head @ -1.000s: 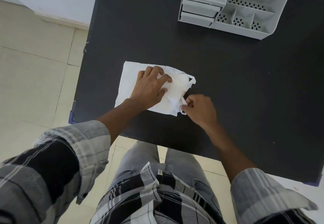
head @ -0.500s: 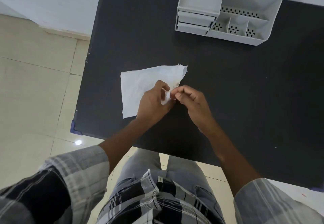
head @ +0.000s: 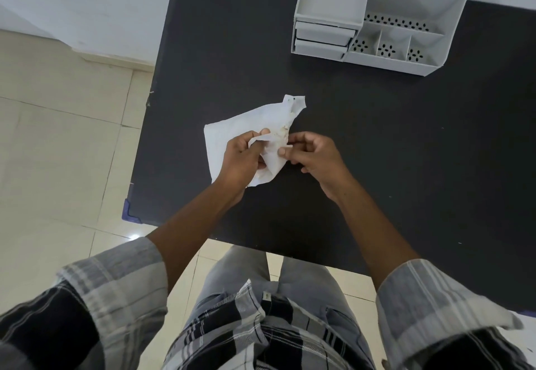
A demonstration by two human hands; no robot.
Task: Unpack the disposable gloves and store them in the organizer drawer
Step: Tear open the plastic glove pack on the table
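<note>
Dark matte surface [head: 377, 166] pushed up against a pale wall, tiled floor off to the 9 o'clock side, and a grey organizer [head: 374, 18] sitting way up at about 1 o'clock with its two small drawers [head: 323, 40] both closed.

The white glove packet [head: 246, 132] is near the middle of the surface, half lifted, its far corner sticking out toward 1 o'clock. The left hand [head: 242, 161] is curled around the packet's near edge and pinching it, and the right hand [head: 313, 152] has fingertips nipping the same crumpled edge from the 3 o'clock side. Looks to me like they're working the opening apart. Can't actually see any gloves yet, so they're presumably still inside.

What could go sideways, imo:
- The wrapper is thin and floppy, so a hard pull might rip it wide and dump everything out, maybe off the near edge onto the floor.
- The grip is only on a tiny bit of material, so it could easily slip.
- There are brownish marks near the opening. No clue what they are.
- The drawers are shut and well apart from the hands, so someone needs a free hand later.
</note>
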